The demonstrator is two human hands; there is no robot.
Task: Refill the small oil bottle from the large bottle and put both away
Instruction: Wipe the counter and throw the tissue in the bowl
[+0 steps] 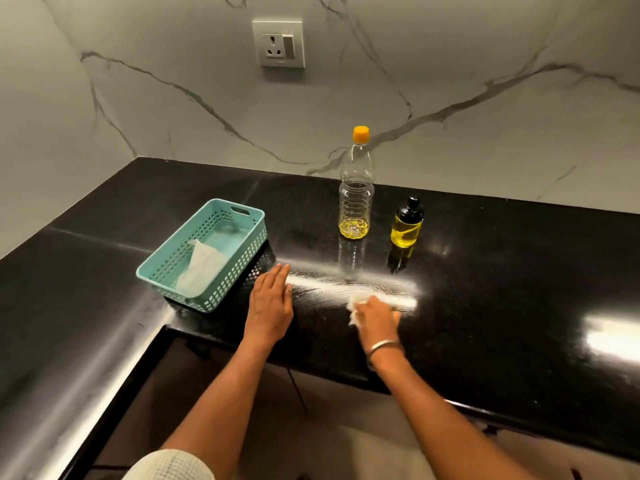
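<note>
The large clear bottle [356, 195] with an orange cap stands upright on the black counter [502, 271], with a little yellow oil at its bottom. To its right stands the small oil bottle [407, 225] with a black top, mostly full of yellow oil. Nearer the front edge, my right hand [377, 315] presses a crumpled white tissue [356, 306] onto the counter, amid a smeared streak. My left hand [272, 299] rests flat on the counter with straight fingers, just right of the basket. Neither hand touches a bottle.
A teal plastic basket [242, 251] sits at the left with a white tissue [201, 268] inside. A marble wall with a socket [278, 43] rises behind the counter. The counter turns a corner at the left.
</note>
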